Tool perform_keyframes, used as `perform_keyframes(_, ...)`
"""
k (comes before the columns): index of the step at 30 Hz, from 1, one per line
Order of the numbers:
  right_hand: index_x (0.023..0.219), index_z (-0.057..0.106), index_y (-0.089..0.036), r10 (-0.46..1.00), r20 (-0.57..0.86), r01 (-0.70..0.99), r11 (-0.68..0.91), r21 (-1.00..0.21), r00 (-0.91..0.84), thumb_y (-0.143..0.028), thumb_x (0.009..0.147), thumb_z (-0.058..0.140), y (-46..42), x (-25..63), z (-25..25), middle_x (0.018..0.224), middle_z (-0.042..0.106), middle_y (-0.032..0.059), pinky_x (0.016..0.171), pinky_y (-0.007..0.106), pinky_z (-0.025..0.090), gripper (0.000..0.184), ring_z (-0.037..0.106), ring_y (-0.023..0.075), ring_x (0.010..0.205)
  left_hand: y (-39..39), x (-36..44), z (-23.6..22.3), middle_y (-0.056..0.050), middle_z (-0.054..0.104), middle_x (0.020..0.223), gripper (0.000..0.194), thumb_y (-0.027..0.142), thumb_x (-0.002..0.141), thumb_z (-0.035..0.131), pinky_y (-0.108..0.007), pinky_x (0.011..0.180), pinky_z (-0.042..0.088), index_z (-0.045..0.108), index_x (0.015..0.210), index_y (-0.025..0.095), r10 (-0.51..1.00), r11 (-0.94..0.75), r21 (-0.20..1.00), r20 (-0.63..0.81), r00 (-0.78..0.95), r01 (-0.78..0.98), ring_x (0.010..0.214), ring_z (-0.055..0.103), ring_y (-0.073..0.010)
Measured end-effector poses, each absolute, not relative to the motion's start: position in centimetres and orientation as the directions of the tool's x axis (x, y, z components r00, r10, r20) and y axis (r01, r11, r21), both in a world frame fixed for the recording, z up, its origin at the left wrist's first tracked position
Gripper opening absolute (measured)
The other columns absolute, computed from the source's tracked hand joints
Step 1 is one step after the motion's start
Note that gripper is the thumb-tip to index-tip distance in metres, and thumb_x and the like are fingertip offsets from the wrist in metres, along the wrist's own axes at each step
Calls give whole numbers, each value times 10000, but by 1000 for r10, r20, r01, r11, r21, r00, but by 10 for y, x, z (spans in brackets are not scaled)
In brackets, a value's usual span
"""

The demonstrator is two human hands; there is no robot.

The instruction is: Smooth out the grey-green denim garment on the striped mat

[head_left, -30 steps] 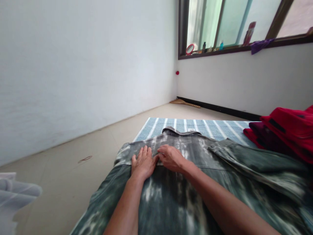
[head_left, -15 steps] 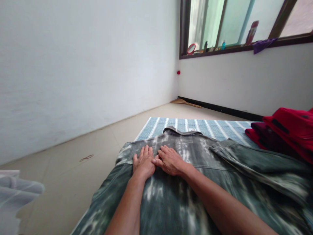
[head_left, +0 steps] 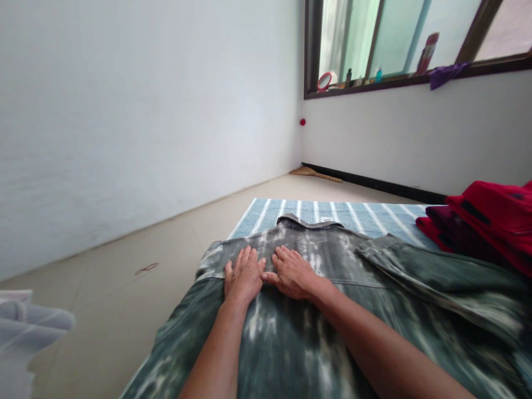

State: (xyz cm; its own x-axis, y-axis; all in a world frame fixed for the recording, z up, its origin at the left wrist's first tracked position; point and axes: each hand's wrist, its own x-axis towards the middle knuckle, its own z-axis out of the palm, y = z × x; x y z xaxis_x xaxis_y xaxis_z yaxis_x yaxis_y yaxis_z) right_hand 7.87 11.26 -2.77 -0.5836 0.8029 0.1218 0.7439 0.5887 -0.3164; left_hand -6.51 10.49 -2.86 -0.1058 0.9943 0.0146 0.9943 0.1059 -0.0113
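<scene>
A grey-green tie-dyed denim jacket (head_left: 286, 343) lies spread on a striped mat, its collar (head_left: 308, 223) at the far end and one sleeve (head_left: 440, 274) folded across its right side. My left hand (head_left: 243, 276) presses flat on the jacket, fingers apart, holding nothing. Beside it, my right hand (head_left: 291, 273) also rests flat on the denim with spread fingers. The two thumbs nearly touch. Both hands lie just below the collar area, near a horizontal seam.
The blue-and-white striped mat (head_left: 332, 217) lies on a beige tile floor (head_left: 124, 293). Folded red and maroon clothes (head_left: 477, 221) are piled at right. A pale cloth (head_left: 29, 327) sits at bottom left. White walls and a window (head_left: 374, 44) stand beyond.
My right hand has flattened from a curled pose, its fingers now spread on the denim. Both hands have shifted only slightly on the jacket, and the view has levelled a little.
</scene>
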Motion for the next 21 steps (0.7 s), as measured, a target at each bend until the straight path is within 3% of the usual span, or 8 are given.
perform_keyframes(10, 1428, 295, 37, 802, 6, 761, 569, -311, -597, -657, 921, 177, 111, 82, -31, 1502, 201, 258, 1125, 461, 156, 868, 150, 339, 1403, 106, -65, -30, -96, 311, 1516, 497, 360, 959, 270, -466, 1118, 222, 394, 1392, 149, 992, 121, -9, 25, -121, 993, 1399, 262, -204)
perform_keyframes(21, 1404, 350, 33, 811, 36, 784, 576, -232, -584, -667, 909, 223, 111, 83, -31, 1484, 254, 262, 1114, 471, 174, 866, 197, 350, 1390, 105, -63, -29, -105, 340, 1503, 477, 354, 949, 271, -475, 1102, 226, 422, 1371, 190, 993, 113, 5, 37, -113, 994, 1381, 296, -219)
